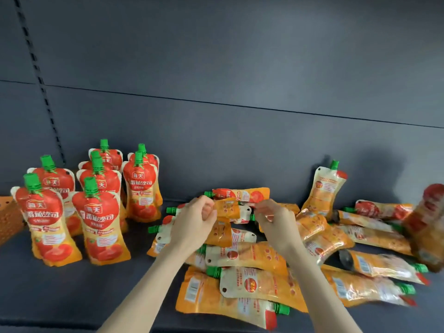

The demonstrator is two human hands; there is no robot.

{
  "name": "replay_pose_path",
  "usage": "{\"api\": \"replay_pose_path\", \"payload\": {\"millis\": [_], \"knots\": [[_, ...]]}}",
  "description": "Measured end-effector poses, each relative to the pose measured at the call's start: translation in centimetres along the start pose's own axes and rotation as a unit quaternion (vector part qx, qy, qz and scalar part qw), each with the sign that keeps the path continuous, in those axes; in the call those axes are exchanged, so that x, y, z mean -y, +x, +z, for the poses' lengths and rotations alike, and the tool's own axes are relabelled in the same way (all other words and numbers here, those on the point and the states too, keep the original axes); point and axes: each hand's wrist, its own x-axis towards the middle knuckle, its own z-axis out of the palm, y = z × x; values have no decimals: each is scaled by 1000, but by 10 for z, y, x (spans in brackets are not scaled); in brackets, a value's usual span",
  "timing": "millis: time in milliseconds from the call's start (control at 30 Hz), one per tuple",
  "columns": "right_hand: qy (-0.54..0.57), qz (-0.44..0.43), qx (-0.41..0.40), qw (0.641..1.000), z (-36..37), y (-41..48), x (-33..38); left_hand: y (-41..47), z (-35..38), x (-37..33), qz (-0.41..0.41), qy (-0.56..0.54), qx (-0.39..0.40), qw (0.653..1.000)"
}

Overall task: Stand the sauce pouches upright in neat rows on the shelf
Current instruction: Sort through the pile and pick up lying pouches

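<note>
Several red-and-orange sauce pouches (101, 219) with green caps stand upright in rows at the left of the dark shelf (60, 296). To their right, a pile of pouches (252, 282) lies flat in a jumble. Over the back of the pile, my left hand (192, 222) and my right hand (274, 222) pinch the two sides of one small orange pouch (227, 207) lifted between them, fingers curled. One pouch (324, 188) stands behind the pile with its back label facing me. At the far right another pouch (430, 224) is blurred.
An orange perforated basket (7, 217) sits at the far left edge. The dark back panel (240, 68) has a slotted upright (36, 68) at the left. Bare shelf shows in front of the standing rows and between them and the pile.
</note>
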Motion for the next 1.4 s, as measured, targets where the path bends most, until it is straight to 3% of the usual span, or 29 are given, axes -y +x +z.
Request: {"api": "replay_pose_path", "payload": {"millis": [233, 567, 700, 800, 933, 1033, 1200, 1400], "knots": [[-71, -15, 9, 997, 23, 80, -28, 73, 25, 30, -88, 79, 85, 989], [-237, -36, 70, 968, 50, 135, -57, 103, 35, 48, -196, 157, 245, 937], [-221, -37, 69, 972, 57, 139, -66, 106, 34, 55, -257, 67, 234, 935], [-145, -31, 29, 988, 56, 142, -71, 111, 30, 57, -294, 8, 214, 932], [-62, -13, -9, 998, 50, 144, -75, 118, 28, 58, -262, 4, 214, 941], [-44, -22, -4, 999, 48, 142, -76, 123, 25, 56, -243, -32, 210, 947], [16, -5, 4, 1000, 43, 140, -79, 129, 23, 52, -183, 24, 236, 954], [88, 22, 36, 995, 32, 140, -81, 128, 12, 38, -114, -11, 196, 974]]}}
